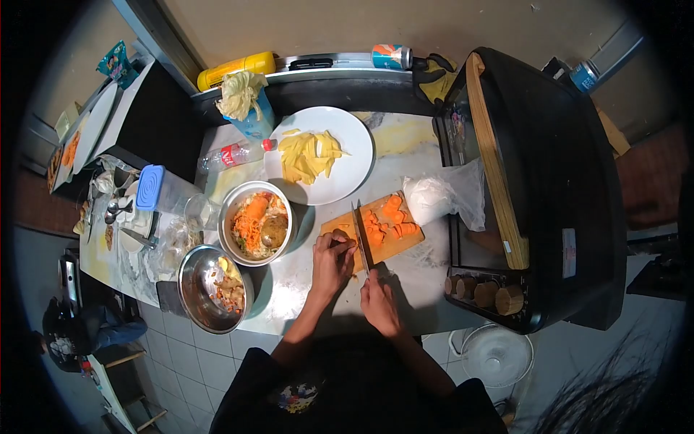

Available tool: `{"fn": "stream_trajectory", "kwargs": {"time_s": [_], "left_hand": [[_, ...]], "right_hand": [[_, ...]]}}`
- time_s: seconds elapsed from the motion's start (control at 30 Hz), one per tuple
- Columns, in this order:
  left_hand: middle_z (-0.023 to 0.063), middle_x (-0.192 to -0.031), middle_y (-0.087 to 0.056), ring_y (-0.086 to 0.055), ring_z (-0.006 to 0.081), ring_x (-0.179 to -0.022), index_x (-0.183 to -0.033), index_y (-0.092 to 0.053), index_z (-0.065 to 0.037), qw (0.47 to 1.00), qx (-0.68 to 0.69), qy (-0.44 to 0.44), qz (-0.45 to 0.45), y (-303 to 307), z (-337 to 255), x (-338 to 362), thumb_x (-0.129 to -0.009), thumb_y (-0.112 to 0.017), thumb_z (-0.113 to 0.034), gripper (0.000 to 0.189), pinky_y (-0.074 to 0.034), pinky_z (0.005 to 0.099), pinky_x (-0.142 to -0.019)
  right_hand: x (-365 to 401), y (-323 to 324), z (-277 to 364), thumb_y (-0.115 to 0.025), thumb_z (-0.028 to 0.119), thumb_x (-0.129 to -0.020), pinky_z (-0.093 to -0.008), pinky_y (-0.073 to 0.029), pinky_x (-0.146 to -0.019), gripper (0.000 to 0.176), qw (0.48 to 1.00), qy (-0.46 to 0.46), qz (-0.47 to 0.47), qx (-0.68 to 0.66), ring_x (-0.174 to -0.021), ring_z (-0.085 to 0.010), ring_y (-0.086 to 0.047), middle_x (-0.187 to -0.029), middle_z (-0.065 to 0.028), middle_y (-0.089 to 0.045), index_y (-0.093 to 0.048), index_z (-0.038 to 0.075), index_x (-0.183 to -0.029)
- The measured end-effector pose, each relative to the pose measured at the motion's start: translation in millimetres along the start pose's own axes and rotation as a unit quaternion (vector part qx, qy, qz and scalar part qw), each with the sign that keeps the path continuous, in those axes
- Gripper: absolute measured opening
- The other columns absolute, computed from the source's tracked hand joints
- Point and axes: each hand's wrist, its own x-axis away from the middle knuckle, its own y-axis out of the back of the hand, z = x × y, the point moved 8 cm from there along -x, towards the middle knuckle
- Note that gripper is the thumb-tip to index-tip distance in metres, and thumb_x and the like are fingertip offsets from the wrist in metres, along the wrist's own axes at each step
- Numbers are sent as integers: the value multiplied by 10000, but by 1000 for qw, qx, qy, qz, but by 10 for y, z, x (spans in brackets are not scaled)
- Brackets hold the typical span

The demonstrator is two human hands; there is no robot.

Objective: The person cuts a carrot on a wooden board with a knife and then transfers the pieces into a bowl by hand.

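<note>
A wooden cutting board (pixel 394 248) lies on the counter with cut carrot pieces (pixel 390 226) on its right half. My right hand (pixel 377 298) is closed around the handle of a kitchen knife (pixel 363 237), whose blade points away from me across the board. Just left of the blade, my left hand (pixel 332 262) rests at the board's near-left edge with fingers curled together; what they pinch is hidden. Behind the board stands a white plate (pixel 354 145) with yellow strips (pixel 309 155). A plastic bag of white powder (pixel 428 199) touches the board's far-right corner.
To the left are a white pot (pixel 288 242) holding shredded carrot and a brown lump, and a steel bowl (pixel 189 293) with scraps. A black oven (pixel 557 195) borders the right side. Behind them lie a plastic bottle (pixel 235 155) and a blue container (pixel 253 121).
</note>
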Motion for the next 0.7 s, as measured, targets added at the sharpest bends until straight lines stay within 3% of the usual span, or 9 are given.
{"fn": "stream_trajectory", "kwargs": {"time_s": [0.37,0.7], "left_hand": [[91,-922,-587,-529,280,-888,-865,-738,-42,1000,8,5,-2,-9,-6,14,-751,-701,-36,120,-410,380,-794],[93,-923,-584,-534,275,-906,-907,-739,-45,1000,1,0,6,-7,-32,34,-759,-692,-29,156,-410,381,-808]], "right_hand": [[-9,-55,-22,-480,115,-906,-578,-403,-736,259,999,-22,35,31,-836,-494,-541,-854,-271,-607,-411,-5,-1124],[-51,-7,121,-512,86,-885,-578,-438,-618,267,998,16,36,43,-707,-521,-559,-686,-319,-565,-359,-36,-1067]]}}
